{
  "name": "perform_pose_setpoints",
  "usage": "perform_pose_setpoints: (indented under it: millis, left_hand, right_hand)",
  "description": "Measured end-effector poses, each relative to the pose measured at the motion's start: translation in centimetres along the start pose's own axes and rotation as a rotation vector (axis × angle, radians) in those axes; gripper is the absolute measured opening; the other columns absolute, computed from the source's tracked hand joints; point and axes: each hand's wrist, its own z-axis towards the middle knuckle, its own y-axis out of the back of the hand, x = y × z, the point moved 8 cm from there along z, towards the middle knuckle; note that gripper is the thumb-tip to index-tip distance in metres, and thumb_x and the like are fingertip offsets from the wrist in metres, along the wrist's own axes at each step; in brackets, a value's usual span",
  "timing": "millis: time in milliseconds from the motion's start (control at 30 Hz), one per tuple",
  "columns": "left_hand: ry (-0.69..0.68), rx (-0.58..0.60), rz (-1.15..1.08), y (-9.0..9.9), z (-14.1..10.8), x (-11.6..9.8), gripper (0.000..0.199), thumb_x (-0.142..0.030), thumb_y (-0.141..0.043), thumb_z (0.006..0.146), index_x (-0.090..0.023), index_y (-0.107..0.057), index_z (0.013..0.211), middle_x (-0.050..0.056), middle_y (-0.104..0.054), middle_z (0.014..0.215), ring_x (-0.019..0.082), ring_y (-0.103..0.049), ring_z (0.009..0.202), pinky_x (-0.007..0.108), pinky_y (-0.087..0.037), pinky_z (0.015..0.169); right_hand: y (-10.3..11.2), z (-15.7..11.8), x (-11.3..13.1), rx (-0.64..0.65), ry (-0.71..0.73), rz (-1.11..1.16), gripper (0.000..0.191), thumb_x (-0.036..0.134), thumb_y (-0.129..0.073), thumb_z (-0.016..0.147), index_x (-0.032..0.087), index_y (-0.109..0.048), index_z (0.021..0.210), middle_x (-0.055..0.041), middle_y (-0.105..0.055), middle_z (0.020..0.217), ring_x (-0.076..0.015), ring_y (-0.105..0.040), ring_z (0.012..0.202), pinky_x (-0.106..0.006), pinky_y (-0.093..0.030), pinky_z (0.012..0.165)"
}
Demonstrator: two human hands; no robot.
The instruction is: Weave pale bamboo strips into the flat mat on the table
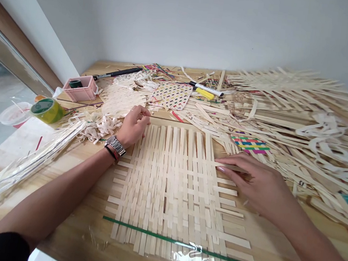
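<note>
A woven mat of pale flat strips (167, 188) lies on the wooden table, its strip ends sticking out on all sides. Across its near part runs a green strip (149, 232), with shiny clear tape (193, 260) beside it. At the mat's far left corner rests my left hand (134, 126), fingers curled; what they hold, if anything, is hidden. My right hand (250, 179), at the right edge, pinches the end of a pale strip (217, 164) between thumb and fingers. This strip reaches into the weave from the right.
Piles of loose strips (269, 120) cover the back and right. A patterned woven piece (173, 96), a yellow cutter (205, 93) and a pen (208, 89) lie behind. Left are a pink crate (80, 88), a tape roll (47, 110) and a plastic tub (14, 113).
</note>
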Motion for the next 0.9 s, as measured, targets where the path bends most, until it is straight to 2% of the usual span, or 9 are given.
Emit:
perform_pose_setpoints:
  millis: [167,300,467,600,667,800,900]
  left_hand:
    - [0.016,0.003,0.014,-0.1,-0.1,-0.1,0.007,-0.022,-0.059,0.086,-0.021,-0.058,0.093,0.006,-0.063,0.093,0.016,-0.063,0.071,0.018,-0.047,0.037]
    - [0.04,-0.001,0.031,-0.1,-0.2,-0.3,0.008,-0.022,-0.059,0.087,-0.02,-0.058,0.095,0.006,-0.062,0.094,0.015,-0.062,0.07,0.018,-0.048,0.038]
    - [0.044,-0.002,0.049,-0.1,-0.3,-0.6,0.007,-0.023,-0.058,0.087,-0.019,-0.058,0.093,0.006,-0.062,0.094,0.015,-0.061,0.07,0.018,-0.049,0.039]
    - [0.055,0.001,0.055,-0.1,-0.3,-0.5,0.008,-0.023,-0.057,0.088,-0.02,-0.058,0.095,0.006,-0.062,0.094,0.015,-0.061,0.069,0.019,-0.049,0.038]
    - [0.055,0.002,0.051,-0.1,-0.2,-0.5,0.008,-0.022,-0.057,0.088,-0.02,-0.057,0.096,0.006,-0.062,0.095,0.014,-0.061,0.069,0.018,-0.049,0.038]
    - [0.054,0.005,0.045,-0.1,-0.2,-0.4,0.006,-0.021,-0.057,0.088,-0.02,-0.057,0.095,0.006,-0.062,0.095,0.015,-0.062,0.072,0.016,-0.046,0.038]
    - [0.044,0.007,0.032,-0.2,-0.2,-0.3,0.005,-0.021,-0.057,0.089,-0.02,-0.057,0.094,0.006,-0.062,0.094,0.015,-0.063,0.073,0.016,-0.046,0.039]
  right_hand:
    - [-0.2,-0.1,-0.3,0.019,-0.022,-0.018,0.024,0.048,-0.063,0.1,0.031,-0.077,0.109,-0.0047,-0.079,0.109,-0.0242,-0.075,0.093,-0.041,-0.061,0.081]
    - [-0.4,-0.1,-0.2,0.055,-0.054,-0.021,0.026,0.046,-0.061,0.1,0.031,-0.076,0.115,-0.006,-0.079,0.113,-0.0257,-0.076,0.096,-0.04,-0.063,0.078]
    - [-0.3,-0.1,0.2,0.061,-0.097,0.008,0.027,0.045,-0.059,0.1,0.03,-0.073,0.118,-0.0068,-0.077,0.111,-0.0242,-0.076,0.093,-0.04,-0.064,0.08]
    - [0.1,0.0,0.3,0.066,-0.075,-0.041,0.031,0.046,-0.058,0.1,0.029,-0.072,0.122,-0.0079,-0.077,0.112,-0.0248,-0.076,0.094,-0.042,-0.063,0.084]
    - [0.6,0.0,-0.2,0.063,-0.073,-0.083,0.033,0.048,-0.059,0.098,0.028,-0.074,0.119,-0.0087,-0.078,0.11,-0.0254,-0.075,0.094,-0.042,-0.062,0.084]
    - [1.3,0.1,-1.8,0.086,-0.11,-0.066,0.036,0.058,-0.062,0.094,0.027,-0.079,0.101,-0.0086,-0.08,0.107,-0.0239,-0.075,0.089,-0.037,-0.061,0.075]
    - [1.5,0.1,-2.8,0.139,-0.113,-0.073,0.041,0.064,-0.063,0.092,0.029,-0.08,0.102,-0.0082,-0.081,0.109,-0.0243,-0.075,0.088,-0.037,-0.059,0.07]
